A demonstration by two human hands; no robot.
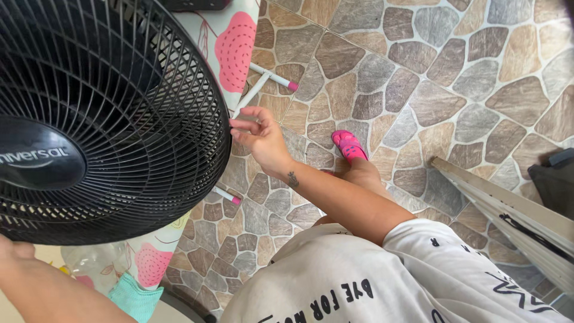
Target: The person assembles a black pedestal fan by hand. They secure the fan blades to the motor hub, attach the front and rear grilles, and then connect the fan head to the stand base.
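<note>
head view, looking straight down: a big black fan (pixel 101 113) fills the left half, its round wire grille facing up at the camera, sitting on an ironing board (pixel 230 45) with a pink-and-white flowered cover. the right hand (pixel 258 134) is out at the fan's right edge, fingers half curled and pinching lightly at the grille rim, thumb and forefinger touching the wire. it looks placed there to feel along the rim, perhaps for a clip, though no clip is visible. the left hand (pixel 15 248) comes in at the bottom left, just under the grille's lower edge; only its back and the wrist show, so whether it grips anything i cannot tell. it seems set there to steady the fan from the other side.

below, a stone-pattern floor (pixel 430 78), white board legs with pink end caps (pixel 272 78), and a foot in a pink sandal (pixel 348 145) planted well apart from the legs. a white t-shirt (pixel 382 281) covers the lower right, and a pale folded frame (pixel 508 209) lies on the floor at far right.
</note>
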